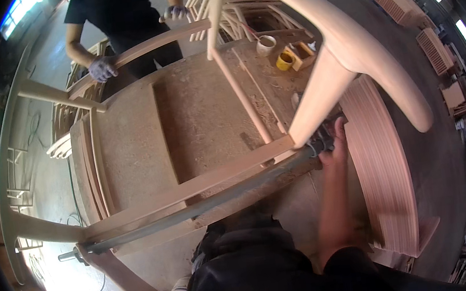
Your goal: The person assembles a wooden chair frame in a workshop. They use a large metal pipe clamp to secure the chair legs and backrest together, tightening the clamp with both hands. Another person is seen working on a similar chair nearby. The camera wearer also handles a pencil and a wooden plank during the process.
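Note:
A pale wooden chair frame lies on a dusty workbench. A long grey bar clamp runs along the frame's near rail, from the lower left to the right. My right hand reaches up to the clamp's right end, where a thick chair leg meets the rail, and its fingers curl around the clamp head. My left hand is out of sight. Across the bench a co-worker holds the frame's far rail with two gloved hands.
A stack of curved wooden parts lies right of my hand. A tape roll and a yellow container sit at the bench's far right. More chair frames are piled behind the co-worker. Slatted crates stand far right.

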{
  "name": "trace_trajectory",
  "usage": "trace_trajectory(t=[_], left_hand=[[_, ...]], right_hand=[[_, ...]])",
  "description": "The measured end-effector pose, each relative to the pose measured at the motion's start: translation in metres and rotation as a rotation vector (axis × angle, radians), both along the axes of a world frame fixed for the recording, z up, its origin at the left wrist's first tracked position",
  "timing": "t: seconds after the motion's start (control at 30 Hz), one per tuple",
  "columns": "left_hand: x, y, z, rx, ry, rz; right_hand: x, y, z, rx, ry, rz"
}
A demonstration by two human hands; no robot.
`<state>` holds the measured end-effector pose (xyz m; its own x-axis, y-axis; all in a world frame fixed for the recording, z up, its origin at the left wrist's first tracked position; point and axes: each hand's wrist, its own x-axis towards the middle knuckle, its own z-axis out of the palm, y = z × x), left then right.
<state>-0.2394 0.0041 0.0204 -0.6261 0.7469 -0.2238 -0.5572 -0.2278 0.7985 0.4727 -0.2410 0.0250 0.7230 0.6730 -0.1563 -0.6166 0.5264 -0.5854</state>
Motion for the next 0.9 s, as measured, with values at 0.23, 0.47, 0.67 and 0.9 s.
trace_trajectory(t=[0.23,0.47,0.67,0.9], left_hand=[[0.098,-0.053,0.021,0.093,0.876,-0.052],[0.299,-0.135,0.081,0.181,0.885,-0.167],[0.447,-0.176,0.124,0.241,1.982,-1.046],[0.478,-0.169,0.108,0.388,2.142,-0.645]], right_hand=[[-0.026,0.003,-0.003,-0.161,-0.199,-0.395],[0.018,-0.028,-0.031,-0.365,-0.943,-0.321],[0.066,-0.040,0.041,-0.252,-1.915,-0.383],[0.096,-0.022,0.086,-0.140,-2.032,0.071]])
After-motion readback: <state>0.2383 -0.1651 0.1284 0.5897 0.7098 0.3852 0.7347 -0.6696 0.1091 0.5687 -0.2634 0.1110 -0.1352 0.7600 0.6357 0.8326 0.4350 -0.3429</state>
